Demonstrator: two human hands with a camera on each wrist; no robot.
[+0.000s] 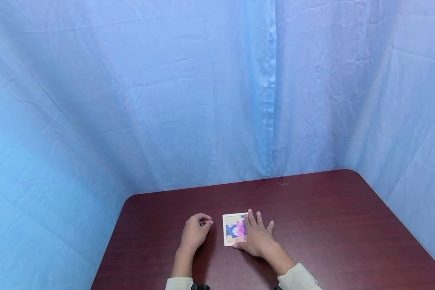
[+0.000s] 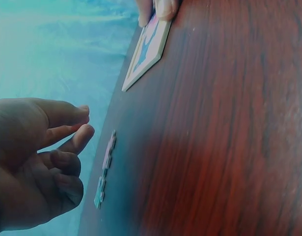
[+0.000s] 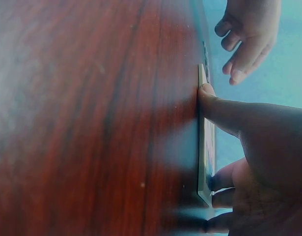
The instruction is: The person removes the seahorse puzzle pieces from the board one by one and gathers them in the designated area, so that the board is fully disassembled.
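A small square picture puzzle in a pale frame (image 1: 224, 231) lies flat on the table, its picture in pink, blue and cream. Across its right side rests my right hand (image 1: 257, 237), fingers straight and spread, the thumb (image 3: 209, 98) on the near edge. To the left of the frame, my left hand (image 1: 195, 233) hovers with loosely bent fingers and nothing visible between them. Several flat, interlocking puzzle pieces (image 2: 106, 164) lie on the table by that hand. In the head view the hand covers most of them, leaving a dark bit (image 1: 201, 223) showing.
The dark red-brown wooden table (image 1: 330, 225) has rounded far corners. Pale blue curtains (image 1: 188, 100) hang behind it and along both sides. Light sleeves (image 1: 179, 283) and black wrist straps (image 1: 200, 287) show at the bottom edge of the head view.
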